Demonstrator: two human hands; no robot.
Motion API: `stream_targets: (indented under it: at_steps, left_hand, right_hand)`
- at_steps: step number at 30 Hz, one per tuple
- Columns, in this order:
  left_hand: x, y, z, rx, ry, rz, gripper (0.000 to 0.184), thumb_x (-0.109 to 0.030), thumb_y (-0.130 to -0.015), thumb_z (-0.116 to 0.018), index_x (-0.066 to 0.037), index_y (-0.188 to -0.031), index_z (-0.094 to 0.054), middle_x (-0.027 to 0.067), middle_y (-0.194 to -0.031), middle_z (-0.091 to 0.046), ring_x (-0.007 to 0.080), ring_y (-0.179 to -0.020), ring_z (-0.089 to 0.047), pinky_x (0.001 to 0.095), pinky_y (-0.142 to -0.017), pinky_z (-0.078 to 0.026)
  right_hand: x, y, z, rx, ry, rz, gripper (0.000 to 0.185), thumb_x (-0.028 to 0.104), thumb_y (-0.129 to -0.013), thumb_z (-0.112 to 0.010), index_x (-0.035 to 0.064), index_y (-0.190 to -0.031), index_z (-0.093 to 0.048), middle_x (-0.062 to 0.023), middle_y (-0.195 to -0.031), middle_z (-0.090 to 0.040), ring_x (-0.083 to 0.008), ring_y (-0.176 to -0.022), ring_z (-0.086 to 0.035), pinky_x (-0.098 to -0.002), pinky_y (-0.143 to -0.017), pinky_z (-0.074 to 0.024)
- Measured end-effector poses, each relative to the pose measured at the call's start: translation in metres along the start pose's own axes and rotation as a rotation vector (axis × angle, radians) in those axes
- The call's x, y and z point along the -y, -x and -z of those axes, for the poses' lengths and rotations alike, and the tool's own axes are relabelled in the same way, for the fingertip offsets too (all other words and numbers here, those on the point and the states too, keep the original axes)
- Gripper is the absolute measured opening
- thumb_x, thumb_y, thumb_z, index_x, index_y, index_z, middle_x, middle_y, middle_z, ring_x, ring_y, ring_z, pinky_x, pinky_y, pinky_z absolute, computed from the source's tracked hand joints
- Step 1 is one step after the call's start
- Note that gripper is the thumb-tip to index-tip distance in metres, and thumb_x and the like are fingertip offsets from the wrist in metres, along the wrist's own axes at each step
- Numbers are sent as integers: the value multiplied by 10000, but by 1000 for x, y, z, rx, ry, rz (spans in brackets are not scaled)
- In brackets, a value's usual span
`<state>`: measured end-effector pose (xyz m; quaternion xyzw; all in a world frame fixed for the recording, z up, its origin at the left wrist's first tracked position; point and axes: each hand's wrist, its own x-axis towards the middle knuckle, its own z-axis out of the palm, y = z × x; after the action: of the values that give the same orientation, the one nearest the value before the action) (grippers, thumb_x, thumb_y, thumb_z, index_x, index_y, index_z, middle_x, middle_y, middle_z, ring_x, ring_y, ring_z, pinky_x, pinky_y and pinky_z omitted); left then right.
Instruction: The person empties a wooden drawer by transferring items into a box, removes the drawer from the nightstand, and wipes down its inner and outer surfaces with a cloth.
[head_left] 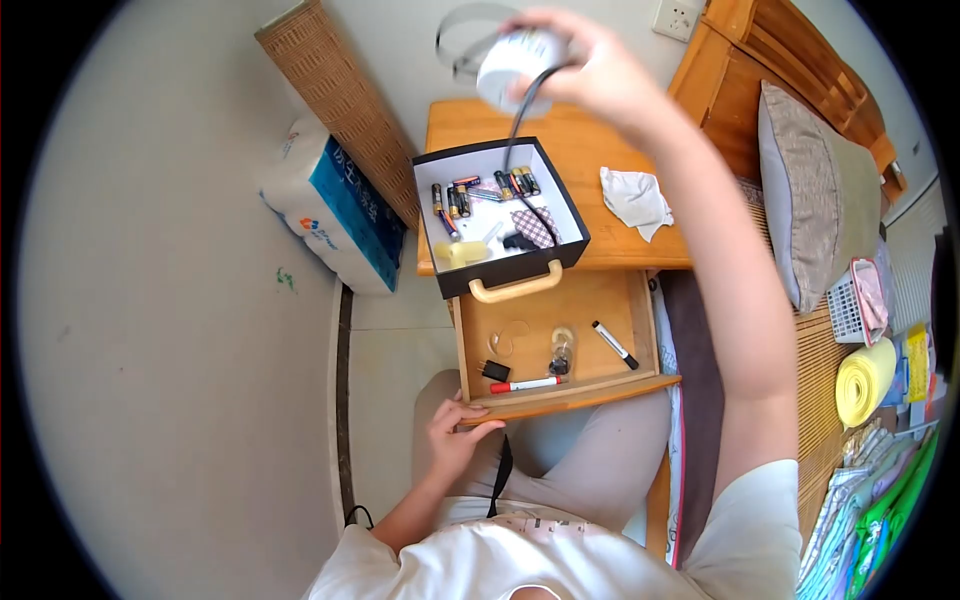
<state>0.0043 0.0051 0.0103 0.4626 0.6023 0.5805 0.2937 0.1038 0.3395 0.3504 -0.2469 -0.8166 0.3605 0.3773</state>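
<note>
My right hand (580,70), blurred by motion, is raised above the back of the wooden nightstand (610,150). It grips a white rounded object (520,65) whose exact kind I cannot make out. A dark cable (518,125) hangs from it into a black box (500,275) with a beige handle (517,285). Several batteries (460,200), a checked cloth (535,227) and a yellow item (459,252) lie in the box. My left hand (456,435) holds the front edge of the open drawer (560,407), fingers over the top and thumb outside.
The drawer contains a black charger plug (494,370), a red marker (525,385), a black marker (614,345) and a small clear container (562,350). A crumpled tissue (637,200) lies on the nightstand. Left stands a tissue pack (335,215); right is a bed with a pillow (800,190).
</note>
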Motion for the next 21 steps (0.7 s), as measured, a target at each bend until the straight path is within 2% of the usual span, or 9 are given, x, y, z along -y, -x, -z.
stream_targets:
  at_steps: [5,9,12,14,15,16,18,20,21]
  left_hand:
    - [-2,-1,0,-1,-5,-13,279,-126,-671,-950,-18,-853,-768,92,-870,-720,206,-849,-673,548,-1167,-402]
    - [-3,0,0,0,16,2,282,-111,-668,-948,-11,-862,-770,89,-849,-706,213,-854,-675,549,-1172,-396]
    - [0,1,0,13,8,13,273,-96,-666,-948,-9,-848,-764,84,-858,-690,211,-860,-669,536,-1159,-410]
    - [-1,1,0,8,-20,5,267,-82,-669,-945,-8,-834,-748,81,-884,-669,209,-876,-670,523,-1143,-427]
    - [2,2,-1,9,12,8,265,-80,-677,-939,-9,-837,-740,78,-897,-659,221,-890,-677,531,-1153,-413]
    - [5,4,-1,12,1,0,269,-80,-680,-937,-10,-842,-735,77,-900,-655,226,-893,-679,534,-1151,-409]
    - [13,7,0,14,-7,-3,272,-80,-682,-935,-11,-847,-731,76,-904,-651,231,-896,-681,536,-1150,-406]
    - [20,11,3,63,-39,-18,282,-84,-680,-937,-10,-844,-721,80,-900,-659,234,-893,-683,536,-1142,-404]
    - [22,12,5,72,-46,-10,282,-84,-680,-937,-10,-844,-721,80,-900,-659,234,-893,-683,536,-1142,-404]
  right_hand:
    - [-89,23,-47,214,197,-122,590,190,-590,-837,85,-1162,-737,-161,-1088,-733,-293,-1000,-701,-363,-934,-551]
    - [-101,49,-61,234,444,-145,679,166,-619,-859,80,-1264,-665,-157,-1240,-647,-326,-1213,-602,-392,-1038,-496]
    - [-108,66,-55,234,505,172,652,144,-674,-847,69,-1286,-637,-156,-1273,-643,-368,-1212,-591,-413,-1047,-495]
    - [-68,94,-31,148,329,46,673,141,-773,-818,106,-1403,-582,-116,-1390,-619,-291,-1263,-589,-405,-1039,-516]
    - [-65,112,-24,4,171,10,587,70,-777,-770,81,-1347,-630,-117,-1328,-649,-284,-1191,-629,-370,-993,-543]
    - [-63,136,-15,-152,-67,-18,486,39,-873,-711,72,-1352,-633,-86,-1300,-670,-189,-1138,-646,-327,-956,-552]
    - [-76,202,-12,-701,-174,-171,171,11,-979,-581,4,-1104,-698,-56,-1054,-717,-110,-944,-646,-263,-835,-542]
    - [-144,280,-18,-727,357,-147,128,-22,-902,-586,15,-898,-708,-79,-836,-689,-162,-739,-603,-307,-677,-490]
    - [-152,300,-27,-476,526,-402,112,-13,-855,-614,30,-860,-717,-115,-842,-693,-234,-803,-653,-349,-748,-523]
